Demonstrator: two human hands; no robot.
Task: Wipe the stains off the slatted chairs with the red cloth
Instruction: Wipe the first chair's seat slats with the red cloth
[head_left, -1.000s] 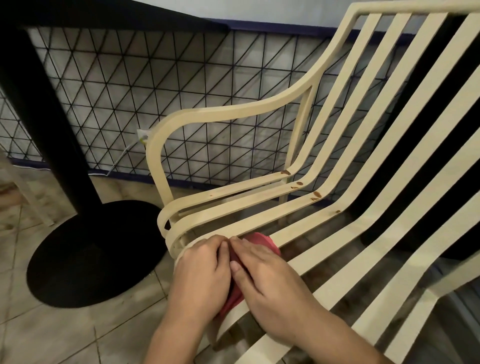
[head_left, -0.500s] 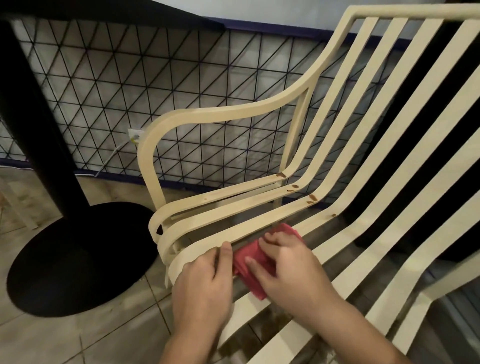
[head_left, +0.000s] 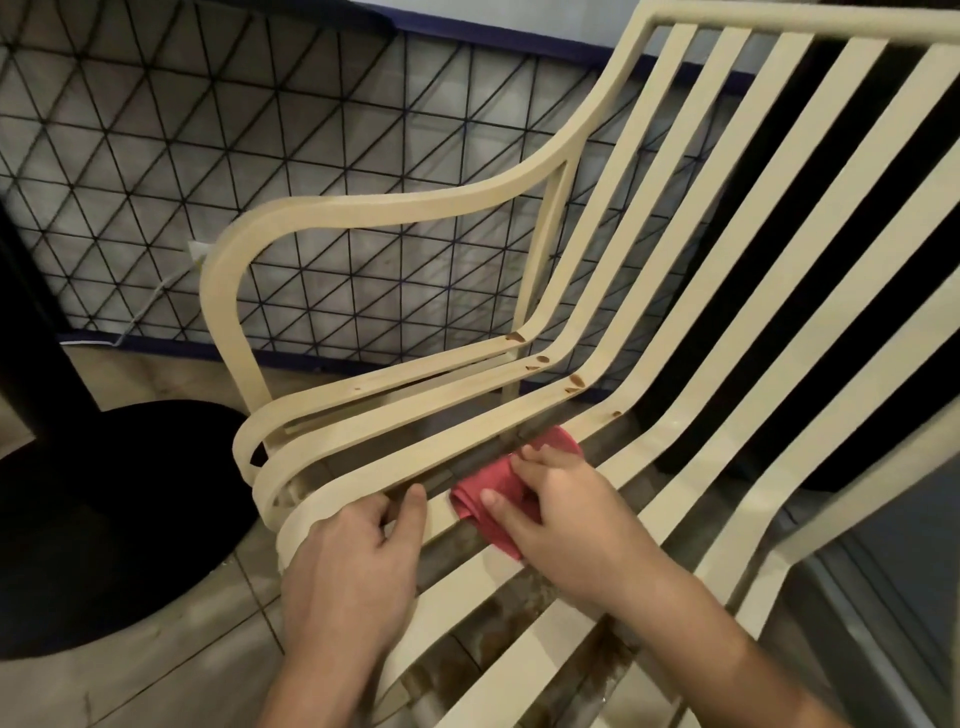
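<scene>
A cream slatted chair (head_left: 691, 291) fills the view, its armrest on the left. Brown stains (head_left: 575, 383) dot the slats where the seat bends up into the back. My right hand (head_left: 566, 519) presses the red cloth (head_left: 488, 493) onto a seat slat just below those stains, fingers spread over the cloth. My left hand (head_left: 353, 561) grips the curled front edge of the seat, fingers hooked over a slat, a short gap left of the cloth.
A black round table base (head_left: 104, 519) and its black post (head_left: 26, 322) stand on the tiled floor at the left. A black wire grid fence (head_left: 260, 156) runs behind the chair. A white cable hangs at the fence.
My right hand has slid the red cloth up the slat toward the chair back, away from my left hand. The left hand stays at the seat's front edge.
</scene>
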